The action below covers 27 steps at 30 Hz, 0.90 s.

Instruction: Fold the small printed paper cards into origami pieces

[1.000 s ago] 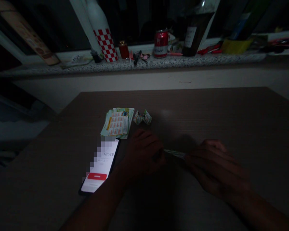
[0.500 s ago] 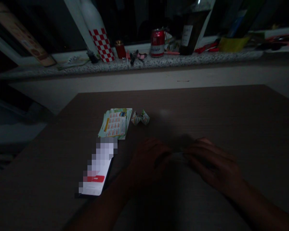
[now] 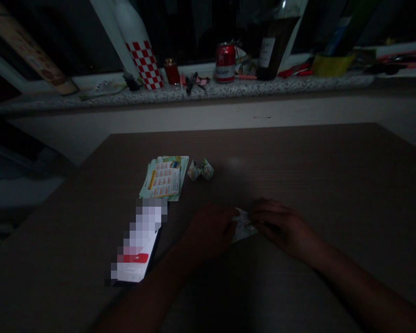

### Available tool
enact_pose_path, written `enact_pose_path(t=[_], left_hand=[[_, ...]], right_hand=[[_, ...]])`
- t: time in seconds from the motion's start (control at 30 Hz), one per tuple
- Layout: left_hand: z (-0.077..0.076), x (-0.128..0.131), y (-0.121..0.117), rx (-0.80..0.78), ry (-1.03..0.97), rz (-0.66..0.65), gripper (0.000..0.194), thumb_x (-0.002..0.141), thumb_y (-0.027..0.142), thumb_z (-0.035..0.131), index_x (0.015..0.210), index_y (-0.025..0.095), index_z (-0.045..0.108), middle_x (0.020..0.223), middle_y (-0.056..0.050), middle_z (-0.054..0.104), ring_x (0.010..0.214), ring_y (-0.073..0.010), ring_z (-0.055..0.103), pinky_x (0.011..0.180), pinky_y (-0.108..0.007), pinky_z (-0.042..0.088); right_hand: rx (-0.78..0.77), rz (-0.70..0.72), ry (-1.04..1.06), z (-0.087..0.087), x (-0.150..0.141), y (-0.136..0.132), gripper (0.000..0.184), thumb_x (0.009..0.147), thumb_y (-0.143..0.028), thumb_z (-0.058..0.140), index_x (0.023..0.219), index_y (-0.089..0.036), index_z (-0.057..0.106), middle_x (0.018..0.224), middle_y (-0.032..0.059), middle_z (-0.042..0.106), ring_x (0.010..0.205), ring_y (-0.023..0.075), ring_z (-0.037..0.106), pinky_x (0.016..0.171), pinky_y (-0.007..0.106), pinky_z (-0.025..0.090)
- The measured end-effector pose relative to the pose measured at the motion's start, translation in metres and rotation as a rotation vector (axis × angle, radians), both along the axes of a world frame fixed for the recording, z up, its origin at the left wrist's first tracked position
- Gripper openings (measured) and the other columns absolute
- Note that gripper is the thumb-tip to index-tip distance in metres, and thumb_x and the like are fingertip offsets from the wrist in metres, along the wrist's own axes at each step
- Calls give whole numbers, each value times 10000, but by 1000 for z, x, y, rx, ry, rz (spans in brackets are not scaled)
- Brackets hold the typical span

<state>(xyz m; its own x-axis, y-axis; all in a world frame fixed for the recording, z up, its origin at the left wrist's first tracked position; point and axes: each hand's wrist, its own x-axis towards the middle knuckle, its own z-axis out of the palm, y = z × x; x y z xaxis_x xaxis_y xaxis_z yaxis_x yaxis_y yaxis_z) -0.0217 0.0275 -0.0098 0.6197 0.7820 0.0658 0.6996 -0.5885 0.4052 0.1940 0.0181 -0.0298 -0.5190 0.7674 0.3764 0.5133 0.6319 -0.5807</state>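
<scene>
A small printed piece of paper (image 3: 243,230) lies between my two hands on the table, its surface facing up. My left hand (image 3: 211,229) grips its left edge, thumb and fingers closed on it. From the other side my right hand (image 3: 280,226) has its fingertips closed on the paper's right edge. Dim light hides the exact finger placement. Beyond my left hand sits a folded paper shape (image 3: 200,170) with two pointed halves. Left of that shape is a stack of printed paper sheets (image 3: 164,178).
A lit phone (image 3: 135,270) lies left of my left forearm on the wooden table (image 3: 298,157). Along the granite windowsill (image 3: 180,96) stand a checkered bottle (image 3: 145,62), a red can (image 3: 225,64), a dark bottle (image 3: 267,55) and a yellow container (image 3: 333,64).
The paper has come into view as a wider flat face between my hands; before, only a thin edge showed. My right hand has moved left, closer to my left hand.
</scene>
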Motion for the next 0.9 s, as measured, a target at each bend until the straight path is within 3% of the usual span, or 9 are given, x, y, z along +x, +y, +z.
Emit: enact_pose_path(t=[0.13,0.33,0.6,0.9], left_hand=[[4,-2,2,45,99,-39,189,891,244,480,996,179,623,914,-58,629,880,-218,561,788,-356,429],[10,-5,-1,50,31,-188,389,805,331,630,1161,190,565,1207,-76,557,1122,-250,475,974,-404,351],[10,-11,4,1,-8,-214,292,822,321,636,1095,221,608,1190,-34,591,1109,-225,494,976,-395,335],[15,-12,1,18,57,-217,223,851,330,598,1035,214,643,1125,-40,613,1045,-225,521,939,-399,363]], right_hand=[[-37,68,-59,5,0,-1,190,854,-104,571,968,-206,684,966,51,686,931,189,609,830,345,480],[-116,60,-123,15,-2,-5,189,824,-118,608,983,-205,663,944,53,654,938,210,576,840,374,455],[-145,75,-138,13,2,-4,205,802,-220,686,1006,-227,666,986,42,647,974,210,553,856,368,445],[-132,90,-134,12,3,-3,210,806,-202,677,1012,-241,666,992,33,652,979,204,566,875,372,444]])
